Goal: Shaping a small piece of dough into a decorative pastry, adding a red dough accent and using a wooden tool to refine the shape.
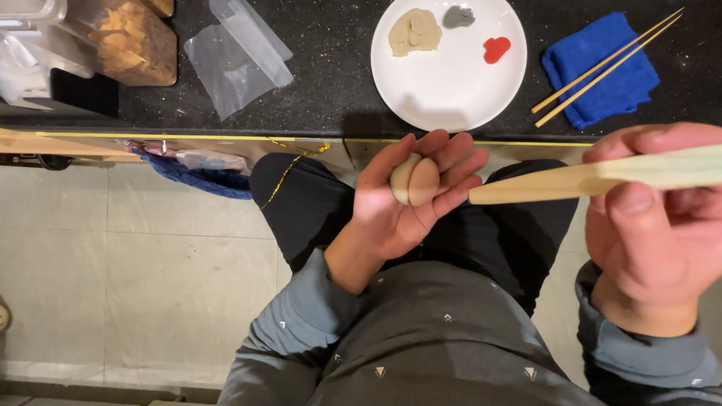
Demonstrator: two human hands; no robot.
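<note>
White plate (451, 90), blue cloth (594, 56), chopsticks (608, 66)

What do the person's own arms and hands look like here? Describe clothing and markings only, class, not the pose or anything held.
Both hands, the left hand and right hand, are bare: no gloves, rings or watch visible. Each arm wears a grey-blue long sleeve ending at the wrist, with small pale arrowhead-shaped marks scattered over the fabric.

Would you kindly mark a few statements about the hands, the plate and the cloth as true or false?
1. The left hand cups a tan clay ball. True.
2. The right hand is empty. False: its grip is on a flat wooden tool.
3. The white plate holds three clay lumps. True: beige, grey and red.
4. The two wooden skewers lie on the plate. False: they lie across the blue cloth.
</note>
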